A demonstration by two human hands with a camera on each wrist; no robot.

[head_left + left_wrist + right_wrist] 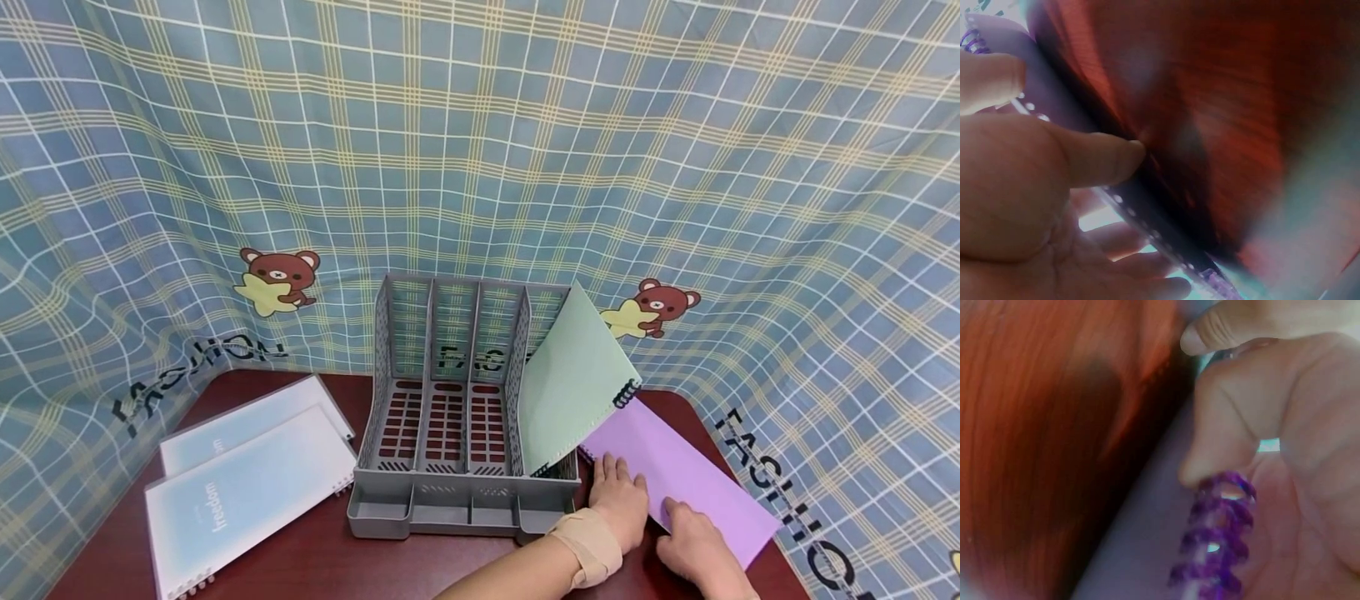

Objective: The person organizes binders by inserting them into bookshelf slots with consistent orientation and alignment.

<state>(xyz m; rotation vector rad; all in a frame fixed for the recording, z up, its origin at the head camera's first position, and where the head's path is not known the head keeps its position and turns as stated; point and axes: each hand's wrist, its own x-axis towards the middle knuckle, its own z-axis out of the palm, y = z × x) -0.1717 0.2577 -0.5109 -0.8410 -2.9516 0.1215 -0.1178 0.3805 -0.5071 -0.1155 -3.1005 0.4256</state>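
Observation:
Both hands are at the near long edge of a purple spiral notebook [690, 475] on the right side of the table. My left hand [618, 500] pinches that edge, its thumb [1107, 156] on one face and its fingers on the other. The right hand [697, 546] grips the same edge closer to me, with a purple coil [1213, 537] beside its thumb in the right wrist view. A green spiral notebook [573, 383] leans tilted in the rightmost slot of a grey desk file organizer [465, 479], overlapping the purple one's far end.
Two pale blue-and-white notebooks lie overlapped at the left, the front one [251, 500] partly covering the rear one [240, 425]. Low compartments line the organizer's front. Plaid cloth [450, 167] hangs behind and around the dark red table [330, 550].

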